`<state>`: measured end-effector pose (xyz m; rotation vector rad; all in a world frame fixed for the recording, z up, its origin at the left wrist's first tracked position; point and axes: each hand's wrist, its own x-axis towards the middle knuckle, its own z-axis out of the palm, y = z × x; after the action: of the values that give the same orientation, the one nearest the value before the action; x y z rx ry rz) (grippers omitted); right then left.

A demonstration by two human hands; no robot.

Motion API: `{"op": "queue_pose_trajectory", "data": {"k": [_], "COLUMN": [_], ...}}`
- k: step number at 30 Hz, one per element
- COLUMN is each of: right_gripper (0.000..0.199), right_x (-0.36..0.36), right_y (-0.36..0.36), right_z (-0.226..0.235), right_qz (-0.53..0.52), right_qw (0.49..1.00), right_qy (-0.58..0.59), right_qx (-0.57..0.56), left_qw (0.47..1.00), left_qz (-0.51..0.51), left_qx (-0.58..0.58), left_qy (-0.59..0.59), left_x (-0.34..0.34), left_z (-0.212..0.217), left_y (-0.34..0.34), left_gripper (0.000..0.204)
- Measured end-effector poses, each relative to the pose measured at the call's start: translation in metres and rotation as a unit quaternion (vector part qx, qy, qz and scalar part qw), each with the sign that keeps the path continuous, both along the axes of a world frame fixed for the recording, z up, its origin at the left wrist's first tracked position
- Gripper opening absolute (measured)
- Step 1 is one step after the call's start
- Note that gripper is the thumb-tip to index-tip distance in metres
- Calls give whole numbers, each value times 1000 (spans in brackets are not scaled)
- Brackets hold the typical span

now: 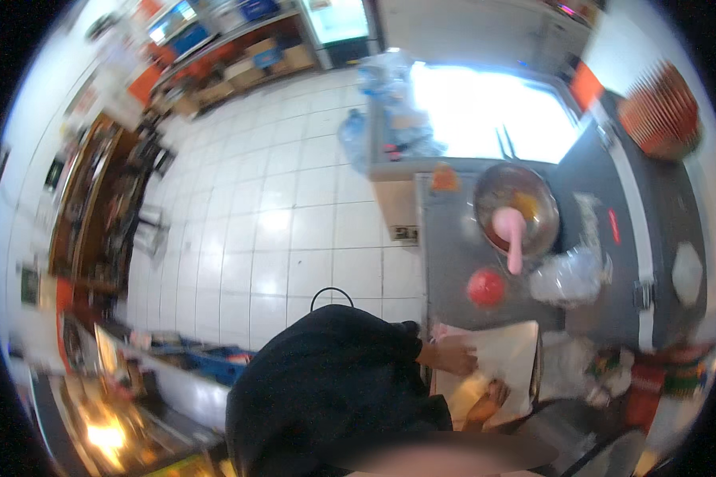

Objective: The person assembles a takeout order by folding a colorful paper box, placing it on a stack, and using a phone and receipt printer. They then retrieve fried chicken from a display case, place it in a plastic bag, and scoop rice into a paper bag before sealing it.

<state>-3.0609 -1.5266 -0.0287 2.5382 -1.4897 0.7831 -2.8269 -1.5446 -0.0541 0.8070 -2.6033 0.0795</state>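
My left hand (452, 355) lies over a white sheet (513, 346), its fingers stretched out. This sheet seems to line a shallow tray on the counter. Closer to me, my right hand (489, 404) curls its fingers at the side of a soft pale-yellow lump (467, 393), which looks like dough. Blur hides the lump's exact shape and how firmly it is gripped. A black sleeve (334, 381) covers my left arm and fills the lower middle.
Beyond the sheet stand a round red object (485, 288), a metal bowl (485, 187) with a pink scoop (509, 226), and a clear plastic bag (569, 277). An orange-yellow packet (445, 177) lies near the counter's far edge. White floor tiles (286, 215) stretch out to the left.
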Motion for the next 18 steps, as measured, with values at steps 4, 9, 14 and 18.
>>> {"op": "queue_pose_trajectory", "data": {"k": [4, 9, 14, 18], "right_gripper": [37, 36, 35, 35], "right_x": [-21, -12, -1, -3], "right_y": [-29, -65, -77, -86], "right_z": [1, 15, 37, 47], "right_qz": [172, 139, 147, 156], "right_qw": [951, 906, 880, 865], "right_qy": [-76, -57, -17, 4], "right_qx": [247, 396, 451, 477], "left_qw": [987, 981, 996, 967], "left_qz": [72, 62, 33, 11], "left_qx": [135, 169, 61, 237], "left_qy": [-44, -73, -51, 93], "left_x": [10, 11, 21, 36], "left_z": [26, 13, 4, 20], "left_y": [14, 20, 1, -23], "left_gripper": [19, 20, 12, 11]}}
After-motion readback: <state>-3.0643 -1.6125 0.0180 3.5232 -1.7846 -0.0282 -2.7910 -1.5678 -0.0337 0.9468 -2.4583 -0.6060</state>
